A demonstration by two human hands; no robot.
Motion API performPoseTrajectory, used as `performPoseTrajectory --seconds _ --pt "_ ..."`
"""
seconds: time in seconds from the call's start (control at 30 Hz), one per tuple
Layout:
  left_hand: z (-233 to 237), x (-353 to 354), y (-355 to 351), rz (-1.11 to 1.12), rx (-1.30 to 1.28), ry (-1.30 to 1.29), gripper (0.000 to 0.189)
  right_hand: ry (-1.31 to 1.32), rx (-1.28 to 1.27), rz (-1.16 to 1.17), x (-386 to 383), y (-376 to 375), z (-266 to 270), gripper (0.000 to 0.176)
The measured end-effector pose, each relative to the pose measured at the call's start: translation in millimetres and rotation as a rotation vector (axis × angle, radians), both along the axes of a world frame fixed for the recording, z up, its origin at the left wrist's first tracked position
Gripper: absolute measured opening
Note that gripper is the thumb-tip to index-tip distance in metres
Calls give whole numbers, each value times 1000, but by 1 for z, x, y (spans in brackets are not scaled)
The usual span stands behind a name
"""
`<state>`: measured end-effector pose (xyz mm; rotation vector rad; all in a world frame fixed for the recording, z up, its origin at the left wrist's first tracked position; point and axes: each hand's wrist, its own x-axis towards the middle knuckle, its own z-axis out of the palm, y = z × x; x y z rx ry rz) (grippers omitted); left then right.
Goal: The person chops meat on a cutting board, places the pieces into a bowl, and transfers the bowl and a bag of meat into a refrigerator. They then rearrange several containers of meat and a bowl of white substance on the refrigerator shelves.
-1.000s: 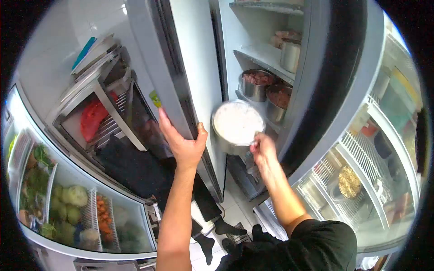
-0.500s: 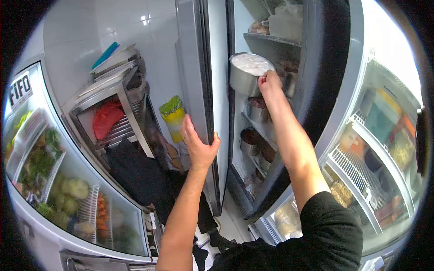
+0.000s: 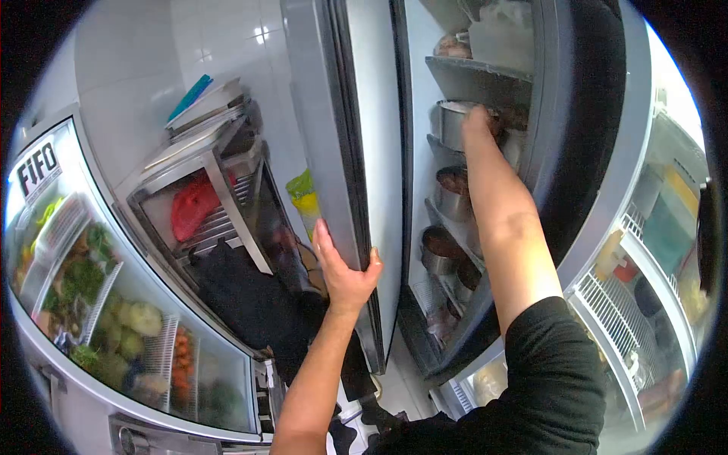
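Observation:
My left hand [image 3: 349,279] grips the edge of the open refrigerator door [image 3: 383,189], its fingers on the outer side and the thumb over the edge. Inside the upright refrigerator, my right hand [image 3: 479,123] is at the rim of a round steel pot [image 3: 452,130] with pale contents, closed on its near right side. My fingertips are mostly hidden behind the hand. This pot is at the level of the second shelf. Below it stand another steel pot [image 3: 453,203] with dark contents and a further dark-filled pot [image 3: 437,262]. A frosty white container [image 3: 500,34] occupies the top shelf [image 3: 485,70].
On the left, a glass-fronted fridge [image 3: 133,262] holds greens, carrots and other vegetables. A metal rack [image 3: 235,205] with trays and a red bag [image 3: 195,208] stands behind the door. To the right is another fridge with white wire shelves [image 3: 618,311].
My right hand has carried the steel pot deeper into the refrigerator, to shelf level. My left hand keeps its hold on the door. The view has shifted slightly.

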<state>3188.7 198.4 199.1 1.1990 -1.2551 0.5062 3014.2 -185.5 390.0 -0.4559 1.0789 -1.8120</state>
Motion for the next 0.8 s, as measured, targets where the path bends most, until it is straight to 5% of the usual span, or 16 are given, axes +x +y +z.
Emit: performPoseTrajectory --seconds 0.43,0.6,0.7,0.77,0.8 --pt "-4 -13 -1 24 -3 1 106 16 -247 9 14 -17 -46 21" --pt "3 -25 5 0 -23 -2 102 101 -631 220 14 177 -133 21" --pt "2 -33 0 26 -54 -36 100 345 -532 307 -14 304 -247 15" --pt "-1 -42 3 44 -57 -52 101 587 -212 380 -47 373 -337 18" --pt "0 -49 -4 36 -68 -54 102 594 -174 282 -82 391 -339 18"
